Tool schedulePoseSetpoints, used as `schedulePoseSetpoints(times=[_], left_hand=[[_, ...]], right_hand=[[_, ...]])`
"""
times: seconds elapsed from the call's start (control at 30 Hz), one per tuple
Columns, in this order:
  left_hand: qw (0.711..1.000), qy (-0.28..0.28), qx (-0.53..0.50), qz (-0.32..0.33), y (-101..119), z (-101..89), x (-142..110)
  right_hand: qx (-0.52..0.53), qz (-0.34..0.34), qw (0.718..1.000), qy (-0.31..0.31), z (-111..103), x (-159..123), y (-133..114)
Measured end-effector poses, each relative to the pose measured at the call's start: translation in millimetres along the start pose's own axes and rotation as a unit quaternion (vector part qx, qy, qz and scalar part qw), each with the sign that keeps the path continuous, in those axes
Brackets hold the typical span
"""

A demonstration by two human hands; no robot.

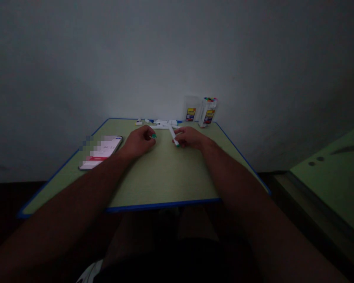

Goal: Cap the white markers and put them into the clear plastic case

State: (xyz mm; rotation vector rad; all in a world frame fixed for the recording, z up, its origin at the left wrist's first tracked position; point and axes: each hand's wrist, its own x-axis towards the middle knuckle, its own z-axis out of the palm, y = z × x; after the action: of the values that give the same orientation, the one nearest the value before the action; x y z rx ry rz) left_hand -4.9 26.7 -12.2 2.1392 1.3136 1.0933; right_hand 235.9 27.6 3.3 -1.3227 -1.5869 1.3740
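Observation:
Over the middle of the table, my right hand (188, 137) is closed on a white marker (173, 135) with a green end pointing down toward me. To its left, my left hand (141, 140) pinches a small green marker cap (153, 136) between thumb and fingers. The two hands are apart, with bare tabletop between them. Just behind them several white markers (162, 126) lie in a loose row along the table's far edge, partly hidden by the hands.
A phone (102, 153) with a lit screen lies at the left. At the back right stand a clear plastic case (190, 110) and a case filled with colourful markers (208, 113). The light green table (165, 177) has a blue edge and meets a grey wall (153, 59).

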Motion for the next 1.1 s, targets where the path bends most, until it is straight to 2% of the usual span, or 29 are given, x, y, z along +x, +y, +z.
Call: schedulePoseSetpoints(times=[0.1, 0.27, 0.4, 0.77, 1.1], left_hand=[[1.000, 0.014, -0.017, -0.004, 1.1, -1.0, 0.8], [0.997, 0.033, 0.001, -0.070, 0.9, -4.1, 2.9], [0.995, 0.041, -0.003, -0.091, -2.5, -5.3, 4.3], [0.993, 0.043, -0.032, -0.108, -2.2, -5.2, 3.5], [0.994, 0.065, 0.017, -0.085, -1.7, -4.9, 2.5]], right_hand=[[0.000, -0.002, 1.000, 0.014, 0.2, -0.2, -0.6], [-0.009, 0.009, 0.998, 0.060, -2.3, -1.6, -2.6], [-0.013, 0.009, 0.997, 0.073, -4.3, -2.5, -3.9], [0.001, -0.003, 0.998, 0.056, -5.4, 0.3, -0.2], [0.047, 0.013, 0.998, 0.045, -4.2, -0.4, -1.0]])
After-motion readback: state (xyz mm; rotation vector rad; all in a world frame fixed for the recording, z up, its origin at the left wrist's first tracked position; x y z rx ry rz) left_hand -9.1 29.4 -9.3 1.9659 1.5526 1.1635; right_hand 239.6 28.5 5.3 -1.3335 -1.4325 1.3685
